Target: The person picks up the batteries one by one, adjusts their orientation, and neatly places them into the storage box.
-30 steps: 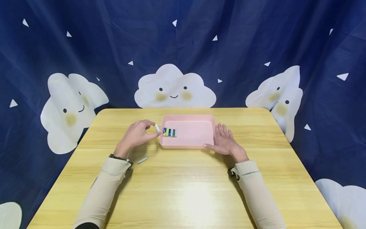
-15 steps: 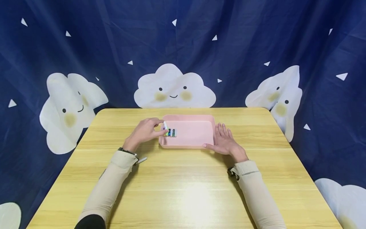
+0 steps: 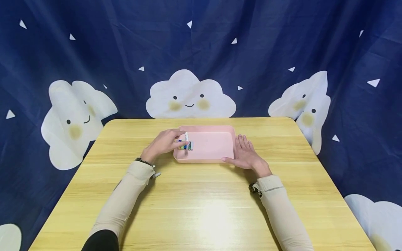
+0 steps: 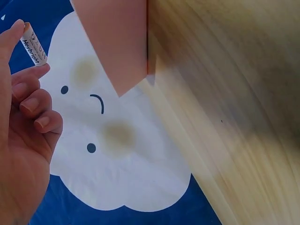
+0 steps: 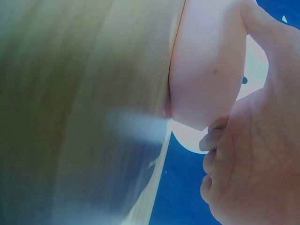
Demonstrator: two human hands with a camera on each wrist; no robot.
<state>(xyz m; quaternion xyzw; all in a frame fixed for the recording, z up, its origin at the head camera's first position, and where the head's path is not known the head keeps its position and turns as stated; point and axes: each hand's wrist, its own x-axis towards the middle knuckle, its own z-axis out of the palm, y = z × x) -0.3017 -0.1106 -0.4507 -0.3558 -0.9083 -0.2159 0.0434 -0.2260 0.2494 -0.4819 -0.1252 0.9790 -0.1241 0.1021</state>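
Observation:
Between thumb and index finger, my left hand pinches a white battery with dark lettering on its wrapper. It holds the battery tilted above the left part of a shallow pink tray. Several batteries with coloured wrappers lie side by side in the tray's left end, partly covered by the left hand and the held battery in the head view. At the tray's right end, my right hand rests against the wall with straight fingers, its thumb at the front rim.
A light grey cylinder, likely another battery, lies on the wooden table beside the left wrist, partly hidden by it. Behind the table hangs a dark blue curtain with white clouds.
My left hand has carried the white battery rightward, from outside the tray's left edge to above the batteries inside. The right hand and tray have stayed in place.

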